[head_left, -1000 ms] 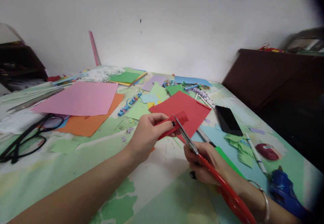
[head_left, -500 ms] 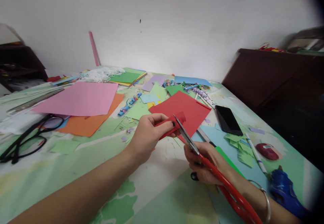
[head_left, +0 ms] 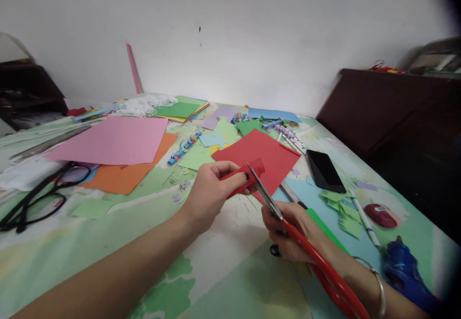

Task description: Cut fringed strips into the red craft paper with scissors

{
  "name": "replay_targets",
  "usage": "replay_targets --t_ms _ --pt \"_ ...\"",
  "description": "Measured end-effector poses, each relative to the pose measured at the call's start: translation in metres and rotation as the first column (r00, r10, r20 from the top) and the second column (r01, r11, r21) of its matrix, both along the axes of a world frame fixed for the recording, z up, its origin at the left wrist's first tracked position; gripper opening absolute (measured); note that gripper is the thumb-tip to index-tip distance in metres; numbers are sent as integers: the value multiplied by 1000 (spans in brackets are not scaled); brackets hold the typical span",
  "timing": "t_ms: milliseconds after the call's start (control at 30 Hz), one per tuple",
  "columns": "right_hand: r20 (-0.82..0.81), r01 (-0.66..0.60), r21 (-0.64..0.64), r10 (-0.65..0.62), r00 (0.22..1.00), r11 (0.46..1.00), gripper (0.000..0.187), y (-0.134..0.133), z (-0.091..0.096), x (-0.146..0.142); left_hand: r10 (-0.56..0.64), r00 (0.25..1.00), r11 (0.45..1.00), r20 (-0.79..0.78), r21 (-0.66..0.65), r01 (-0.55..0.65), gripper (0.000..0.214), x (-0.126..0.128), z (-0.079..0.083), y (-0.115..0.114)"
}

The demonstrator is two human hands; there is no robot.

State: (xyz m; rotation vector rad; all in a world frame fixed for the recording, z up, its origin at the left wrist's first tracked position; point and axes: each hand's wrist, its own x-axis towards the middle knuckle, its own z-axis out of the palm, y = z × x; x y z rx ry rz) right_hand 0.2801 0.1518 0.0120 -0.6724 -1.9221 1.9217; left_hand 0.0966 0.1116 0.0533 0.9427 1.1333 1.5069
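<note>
My left hand (head_left: 212, 191) pinches a small strip of red paper (head_left: 236, 184) between thumb and fingers, above the middle of the table. Fine cuts seem to run along the strip's far right edge. My right hand (head_left: 291, 230) is closed around red-handled scissors (head_left: 268, 199), whose metal blades meet the strip beside my left thumb. Whether the blades are fully together is hard to make out. Under and behind the strip lies a larger red sheet (head_left: 266, 148) with a narrow rolled or folded piece at its right edge.
Left of my hands lie pink paper (head_left: 115, 139), orange paper (head_left: 131, 177) and black glasses (head_left: 39, 199). To the right are a phone (head_left: 325, 171), green fringed scraps (head_left: 344, 211), a dark red mouse-shaped object (head_left: 381, 215) and a blue glue gun (head_left: 405, 271). A blue decorated paper tube (head_left: 184, 149) lies further back.
The scissor handles have drawn slightly closer together in my right hand. Otherwise both hands and the red strip stay in nearly the same place.
</note>
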Motion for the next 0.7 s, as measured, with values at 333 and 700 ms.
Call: replay_targets --t_ms 333,700 --pt "7 43 -118 -43 999 992 25 -11 17 -4 3 1000 1000 -8 -16 -3 7 0 1 0" --pt "0 45 -91 -45 999 995 23 -11 19 -8 8 1000 1000 4 -5 -8 7 0 0 1"
